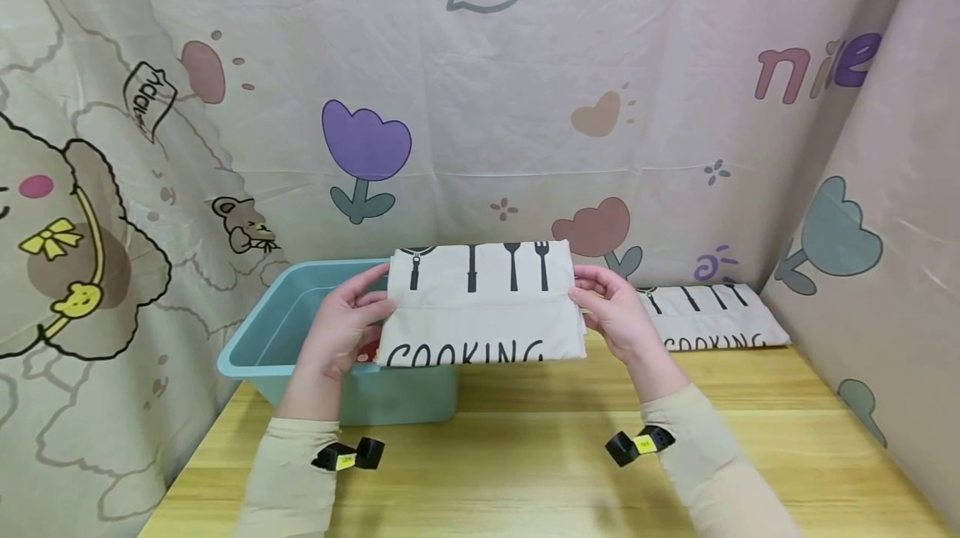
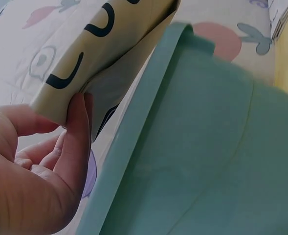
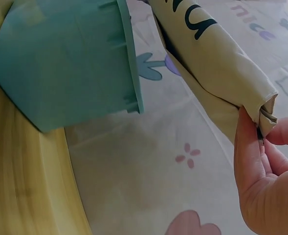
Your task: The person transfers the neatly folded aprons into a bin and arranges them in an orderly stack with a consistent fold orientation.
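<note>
A folded white cloth [image 1: 480, 304], printed with black utensils and the word COOKING, is held up in front of me between both hands. My left hand [image 1: 341, 321] pinches its left edge, thumb and fingers on either side, as the left wrist view shows on the cloth's corner [image 2: 97, 54]. On the opposite edge my right hand [image 1: 618, 313] pinches the layers; the folded end [image 3: 232, 63] shows in the right wrist view. The cloth overlaps the right part of a teal plastic bin [image 1: 397, 400] in the head view, hiding much of its inside.
At the back right of the wooden table [image 1: 540, 471] lies another folded cloth [image 1: 712, 323] with the same print. Something red [image 1: 368, 351] shows inside the bin behind my left hand. A patterned curtain [image 1: 495, 104] hangs behind the table and along its sides.
</note>
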Motion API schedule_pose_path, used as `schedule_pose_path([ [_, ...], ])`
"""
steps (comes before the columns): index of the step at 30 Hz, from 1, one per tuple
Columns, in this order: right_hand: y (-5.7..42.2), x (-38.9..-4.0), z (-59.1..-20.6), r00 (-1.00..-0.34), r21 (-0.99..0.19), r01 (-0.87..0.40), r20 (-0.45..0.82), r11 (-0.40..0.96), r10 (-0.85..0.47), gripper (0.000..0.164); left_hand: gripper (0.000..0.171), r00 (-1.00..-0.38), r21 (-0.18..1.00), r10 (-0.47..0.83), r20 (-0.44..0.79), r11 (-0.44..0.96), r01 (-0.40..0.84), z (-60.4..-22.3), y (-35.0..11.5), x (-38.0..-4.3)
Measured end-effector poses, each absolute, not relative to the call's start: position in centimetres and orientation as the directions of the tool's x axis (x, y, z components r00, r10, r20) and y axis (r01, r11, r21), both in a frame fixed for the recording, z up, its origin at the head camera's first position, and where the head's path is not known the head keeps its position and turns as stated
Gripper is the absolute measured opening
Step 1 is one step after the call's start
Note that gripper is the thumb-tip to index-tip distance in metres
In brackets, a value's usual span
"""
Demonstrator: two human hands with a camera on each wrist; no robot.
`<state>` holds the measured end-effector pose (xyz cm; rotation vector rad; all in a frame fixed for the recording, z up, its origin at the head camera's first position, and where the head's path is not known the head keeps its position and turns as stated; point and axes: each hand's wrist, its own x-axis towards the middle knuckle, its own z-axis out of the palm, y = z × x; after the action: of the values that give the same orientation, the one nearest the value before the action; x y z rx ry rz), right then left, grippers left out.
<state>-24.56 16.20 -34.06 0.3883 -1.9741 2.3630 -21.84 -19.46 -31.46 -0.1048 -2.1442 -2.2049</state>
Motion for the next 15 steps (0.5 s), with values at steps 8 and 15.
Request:
schedule_pose_path([
  [8,14.0,-25.2,-33.9,-0.969,-0.964,-0.181,0.208,-0.193,-0.132,0.039,0.065,-0.994,0.995,0.017,0.104,0.005,0.104,-31.1,-21.5,-22.0],
  [15,12.1,-25.7,-33.5,-0.968,-0.962,-0.178,0.209,-0.205,-0.140,0.039,0.066,-0.994,0.993,0.020,0.103,0.051,0.104,-30.8,-23.4,-22.3],
])
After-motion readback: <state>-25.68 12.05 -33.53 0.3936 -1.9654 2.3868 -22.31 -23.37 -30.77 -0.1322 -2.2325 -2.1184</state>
